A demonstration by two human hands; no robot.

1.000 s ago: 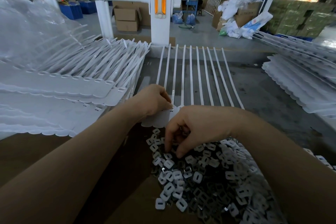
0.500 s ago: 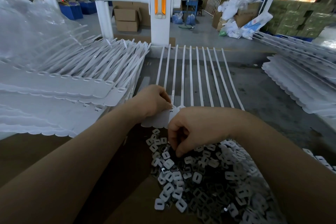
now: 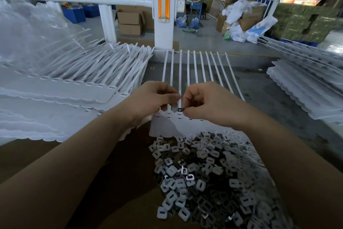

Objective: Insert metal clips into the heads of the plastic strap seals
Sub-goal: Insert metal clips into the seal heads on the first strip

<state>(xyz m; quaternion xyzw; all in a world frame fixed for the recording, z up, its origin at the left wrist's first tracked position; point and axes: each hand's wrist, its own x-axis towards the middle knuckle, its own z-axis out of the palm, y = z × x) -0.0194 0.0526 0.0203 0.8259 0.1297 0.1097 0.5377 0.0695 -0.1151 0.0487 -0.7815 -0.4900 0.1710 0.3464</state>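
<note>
1. The right hand (image 3: 206, 104) is hiding the heads of the right-hand seals, and the left hand (image 3: 154, 98) is covering the upper edge of the sheet's left end, so only part of the row of head slots is showing.
2. The pile of metal clips (image 3: 207, 176) is running out of the picture at the near right edge; the clips are too many and too tangled to count.
3. About ten white straps are fanning far from the sheet of strap seals (image 3: 167, 124), which is lying on the grey desk (image 3: 259, 98) in the centre, just beyond the clip pile.
4. Five small dark slots are showing along the sheet's heads.
5. The right hand's grip is pinching one small dark metal clip (image 3: 180, 110) between fingertips, right at a seal head.
6. The left hand's grip is closing narrowly on the sheet's far edge, thumb against fingers.
7. Stacks of seal sheets (image 3: 74, 91) are lying to the left, and more stacked sheets (image 3: 306, 95) to the right, cut off by the frame.
</note>
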